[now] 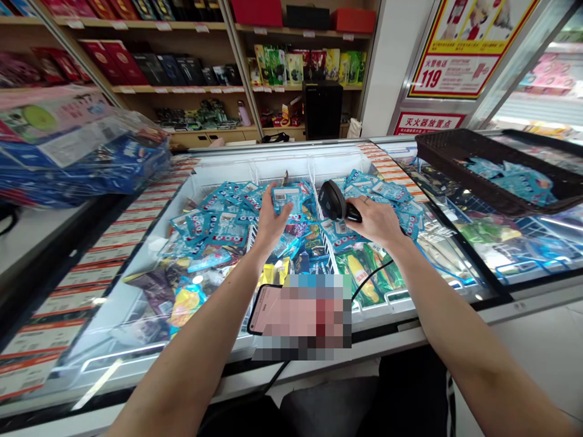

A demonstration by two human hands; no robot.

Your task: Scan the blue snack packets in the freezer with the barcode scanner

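My left hand (272, 221) is closed on a blue ice cream packet (288, 198), its barcode facing up toward me. In my right hand (376, 220) is a black handheld barcode scanner (334, 200), its head turned left toward the packet but apart from it. A black cable (371, 276) hangs below my right hand. Under both hands, many similar blue packets (230, 224) lie piled in the chest freezer (282, 170). A smartphone (273, 309), partly blurred out by pixelation, lies at the freezer's near edge.
White wire dividers (324, 240) split the freezer. A brown basket (483, 155) with more blue packets stands to the right. Plastic-wrapped boxes (77, 142) are stacked at the left. Price labels (107, 252) line the glass. Shelves of packaged goods (182, 88) rise behind.
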